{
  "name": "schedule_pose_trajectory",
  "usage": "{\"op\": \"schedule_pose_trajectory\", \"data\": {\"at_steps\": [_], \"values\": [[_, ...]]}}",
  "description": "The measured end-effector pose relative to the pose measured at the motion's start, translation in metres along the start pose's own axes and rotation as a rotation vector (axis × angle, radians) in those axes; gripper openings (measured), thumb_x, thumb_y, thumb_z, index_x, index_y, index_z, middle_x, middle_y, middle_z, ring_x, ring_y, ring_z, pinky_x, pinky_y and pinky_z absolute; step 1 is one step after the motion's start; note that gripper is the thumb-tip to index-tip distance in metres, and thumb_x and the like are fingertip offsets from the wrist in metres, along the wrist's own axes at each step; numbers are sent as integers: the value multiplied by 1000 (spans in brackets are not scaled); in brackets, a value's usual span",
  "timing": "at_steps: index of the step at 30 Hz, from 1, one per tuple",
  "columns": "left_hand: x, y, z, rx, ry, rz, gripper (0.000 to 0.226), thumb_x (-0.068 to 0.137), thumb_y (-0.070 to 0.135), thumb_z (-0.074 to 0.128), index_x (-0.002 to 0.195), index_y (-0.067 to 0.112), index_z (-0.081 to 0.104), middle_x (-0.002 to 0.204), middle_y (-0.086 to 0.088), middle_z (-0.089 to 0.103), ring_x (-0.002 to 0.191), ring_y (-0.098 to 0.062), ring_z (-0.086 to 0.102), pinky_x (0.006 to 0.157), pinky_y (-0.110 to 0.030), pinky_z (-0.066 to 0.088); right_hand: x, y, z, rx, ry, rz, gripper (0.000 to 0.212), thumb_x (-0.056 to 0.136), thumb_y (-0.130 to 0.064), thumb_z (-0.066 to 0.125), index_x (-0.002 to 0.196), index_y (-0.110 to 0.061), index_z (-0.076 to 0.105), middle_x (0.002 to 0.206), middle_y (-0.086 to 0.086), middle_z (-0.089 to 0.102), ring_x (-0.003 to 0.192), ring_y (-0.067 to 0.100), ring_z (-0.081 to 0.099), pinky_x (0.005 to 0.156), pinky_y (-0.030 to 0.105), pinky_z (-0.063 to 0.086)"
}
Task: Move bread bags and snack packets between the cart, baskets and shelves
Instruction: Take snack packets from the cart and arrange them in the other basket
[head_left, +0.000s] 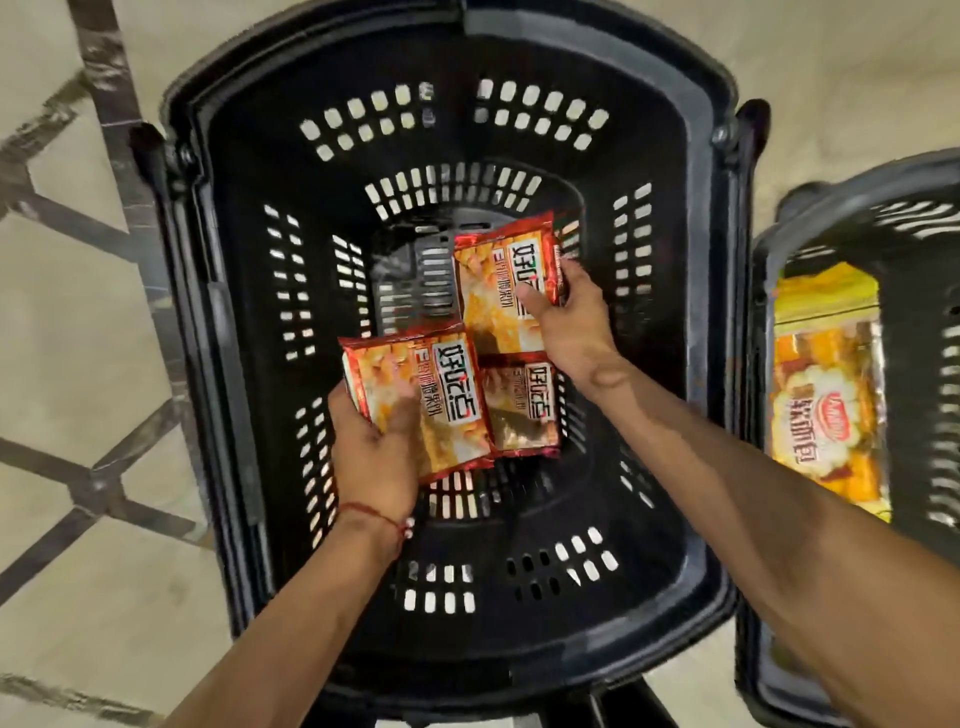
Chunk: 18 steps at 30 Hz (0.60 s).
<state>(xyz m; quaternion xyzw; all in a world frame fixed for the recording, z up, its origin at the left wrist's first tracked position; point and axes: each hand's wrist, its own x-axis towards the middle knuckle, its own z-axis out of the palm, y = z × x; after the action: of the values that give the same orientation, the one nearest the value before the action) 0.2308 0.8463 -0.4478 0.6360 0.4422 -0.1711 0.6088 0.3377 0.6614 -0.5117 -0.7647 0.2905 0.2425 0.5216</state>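
I look straight down into a deep black slotted basket (249, 322). My left hand (375, 451) grips a red and orange snack packet (415, 379) by its near left corner, inside the basket. My right hand (571, 317) pinches a second, identical snack packet (498, 280) by its right edge, farther in. A third packet (524, 410) of the same kind lies on the basket floor between my two hands, partly under the other two.
A second black basket (924, 208) stands at the right and holds a yellow bread bag (826, 395). Beige floor tiles with dark lines (78, 312) surround the baskets on the left.
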Motion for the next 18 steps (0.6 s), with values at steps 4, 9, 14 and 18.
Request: {"op": "schedule_pose_trajectory", "data": {"at_steps": [4,9,14,18], "values": [[17,-17,-1,17,48,-47,41,100,25,64,136,18,44,121,1,70,104,-11,71,81,-28,62,34,23,21,-42,109,71,35,96,-23,75,130,-19,68,113,-2,77,104,16,73,99,42,58],[26,-29,-6,8,49,-78,45,98,33,67,136,20,47,113,5,75,101,-11,74,83,-34,61,59,44,37,-81,173,169,34,98,-27,73,130,-19,67,117,2,76,109,21,71,102,41,56],[26,-33,-10,27,23,-110,48,96,39,68,136,22,48,113,4,76,103,-15,74,82,-33,60,57,47,37,-263,126,100,47,103,-5,52,148,-18,54,131,-2,66,122,18,61,111,30,45],[19,-21,-7,43,66,-82,41,98,28,66,134,23,47,112,6,73,97,-9,74,74,-26,60,36,42,27,-289,99,75,58,101,-3,51,155,-23,47,155,1,53,144,22,48,122,41,37]]}}
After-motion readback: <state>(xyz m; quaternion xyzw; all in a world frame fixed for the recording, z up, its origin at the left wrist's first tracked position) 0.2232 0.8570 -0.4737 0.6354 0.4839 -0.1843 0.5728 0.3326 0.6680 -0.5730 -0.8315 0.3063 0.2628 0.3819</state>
